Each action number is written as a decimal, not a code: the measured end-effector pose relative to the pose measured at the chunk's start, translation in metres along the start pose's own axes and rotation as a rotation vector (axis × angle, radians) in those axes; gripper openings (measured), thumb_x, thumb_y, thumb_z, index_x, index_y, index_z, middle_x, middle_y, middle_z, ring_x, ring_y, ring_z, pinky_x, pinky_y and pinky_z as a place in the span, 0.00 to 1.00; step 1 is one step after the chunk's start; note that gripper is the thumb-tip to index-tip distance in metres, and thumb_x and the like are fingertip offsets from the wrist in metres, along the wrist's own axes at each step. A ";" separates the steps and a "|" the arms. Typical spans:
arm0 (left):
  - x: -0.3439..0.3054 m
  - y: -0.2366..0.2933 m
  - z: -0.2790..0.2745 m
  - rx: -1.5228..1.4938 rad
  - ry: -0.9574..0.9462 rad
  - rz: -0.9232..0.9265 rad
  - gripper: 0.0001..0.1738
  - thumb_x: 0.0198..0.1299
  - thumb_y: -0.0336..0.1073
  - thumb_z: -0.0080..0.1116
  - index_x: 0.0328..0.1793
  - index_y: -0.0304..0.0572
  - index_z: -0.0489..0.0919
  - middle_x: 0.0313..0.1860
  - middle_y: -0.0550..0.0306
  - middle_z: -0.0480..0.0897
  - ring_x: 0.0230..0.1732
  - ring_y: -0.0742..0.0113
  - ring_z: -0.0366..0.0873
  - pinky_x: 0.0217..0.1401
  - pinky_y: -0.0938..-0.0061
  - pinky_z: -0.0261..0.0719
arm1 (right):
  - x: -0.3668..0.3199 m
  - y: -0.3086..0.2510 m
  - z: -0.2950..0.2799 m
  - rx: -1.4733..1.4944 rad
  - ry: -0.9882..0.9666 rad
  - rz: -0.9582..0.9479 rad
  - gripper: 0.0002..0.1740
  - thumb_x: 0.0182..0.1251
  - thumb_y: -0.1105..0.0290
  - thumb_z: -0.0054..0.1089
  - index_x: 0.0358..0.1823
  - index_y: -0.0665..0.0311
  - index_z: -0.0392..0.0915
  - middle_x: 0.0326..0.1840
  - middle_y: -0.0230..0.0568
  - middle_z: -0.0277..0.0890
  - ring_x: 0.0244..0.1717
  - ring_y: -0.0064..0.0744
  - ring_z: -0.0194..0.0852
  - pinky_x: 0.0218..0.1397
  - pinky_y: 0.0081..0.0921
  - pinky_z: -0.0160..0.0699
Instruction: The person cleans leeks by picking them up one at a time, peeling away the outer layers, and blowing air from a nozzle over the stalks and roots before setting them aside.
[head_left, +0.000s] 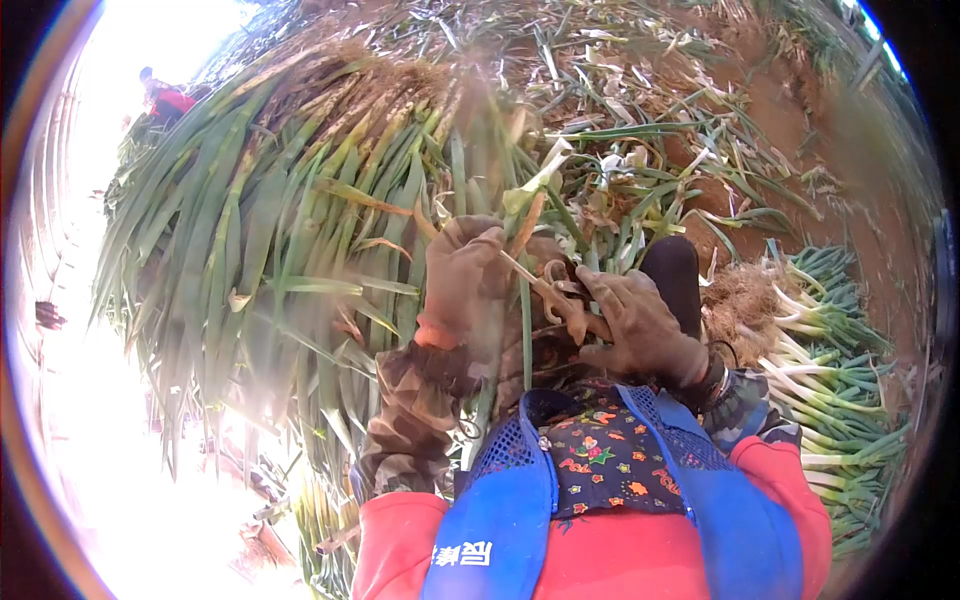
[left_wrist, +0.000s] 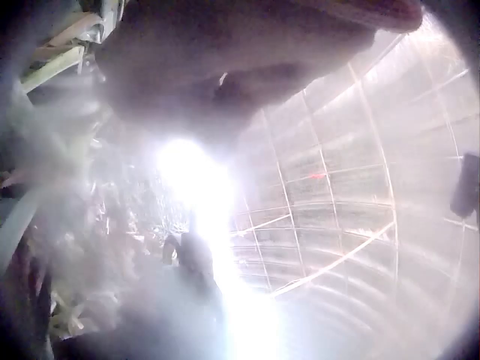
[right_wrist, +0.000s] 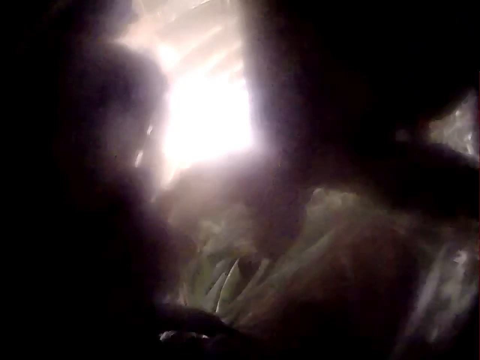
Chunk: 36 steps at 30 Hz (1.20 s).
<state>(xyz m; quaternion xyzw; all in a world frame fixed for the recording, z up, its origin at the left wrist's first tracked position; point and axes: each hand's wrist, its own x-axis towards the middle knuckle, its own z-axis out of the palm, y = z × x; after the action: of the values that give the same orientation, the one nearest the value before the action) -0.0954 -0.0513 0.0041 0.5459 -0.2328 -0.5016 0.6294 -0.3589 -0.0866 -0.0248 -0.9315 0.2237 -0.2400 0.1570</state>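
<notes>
A big heap of green onions (head_left: 270, 200) lay on the ground at the left, its leaves fanned out toward me. Beside it, the gloved left grip (head_left: 462, 275) was clenched round a single onion stalk (head_left: 527, 225), held up between both hands. Scissors (head_left: 560, 290) met that stalk, grasped in the gloved right grip (head_left: 640, 325). Trimmed onions (head_left: 830, 370) lay stacked at the right on bare soil (head_left: 770, 100).
</notes>
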 end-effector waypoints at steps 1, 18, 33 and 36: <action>0.005 0.000 -0.004 0.064 0.002 0.018 0.07 0.69 0.33 0.67 0.50 0.40 0.85 0.34 0.64 0.84 0.25 0.77 0.79 0.28 0.78 0.76 | -0.003 0.000 0.007 0.009 -0.041 0.062 0.51 0.58 0.54 0.77 0.78 0.71 0.63 0.57 0.57 0.80 0.60 0.57 0.78 0.66 0.44 0.73; 0.063 -0.007 -0.115 1.807 0.394 0.280 0.16 0.62 0.42 0.61 0.52 0.43 0.77 0.33 0.44 0.88 0.36 0.36 0.88 0.40 0.44 0.84 | -0.002 0.048 -0.001 0.849 -0.037 0.571 0.48 0.61 0.70 0.72 0.82 0.66 0.60 0.63 0.49 0.76 0.62 0.35 0.75 0.67 0.30 0.73; -0.136 -0.057 -0.052 1.397 -0.092 -0.095 0.31 0.68 0.53 0.63 0.68 0.40 0.76 0.50 0.35 0.86 0.49 0.32 0.85 0.53 0.47 0.82 | 0.023 0.038 0.020 0.426 -0.102 0.232 0.48 0.62 0.60 0.69 0.80 0.74 0.58 0.63 0.62 0.78 0.65 0.63 0.77 0.67 0.43 0.76; -0.116 -0.002 -0.045 1.344 -0.112 0.001 0.34 0.68 0.55 0.64 0.72 0.42 0.76 0.55 0.37 0.85 0.55 0.38 0.84 0.57 0.50 0.80 | 0.037 0.040 0.022 0.395 -0.088 0.276 0.46 0.63 0.60 0.68 0.78 0.74 0.61 0.57 0.63 0.80 0.58 0.63 0.80 0.60 0.45 0.80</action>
<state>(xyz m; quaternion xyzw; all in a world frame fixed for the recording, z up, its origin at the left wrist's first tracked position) -0.1038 0.0719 0.0183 0.7919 -0.5268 -0.2750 0.1403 -0.3323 -0.1345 -0.0447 -0.8528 0.2906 -0.2148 0.3771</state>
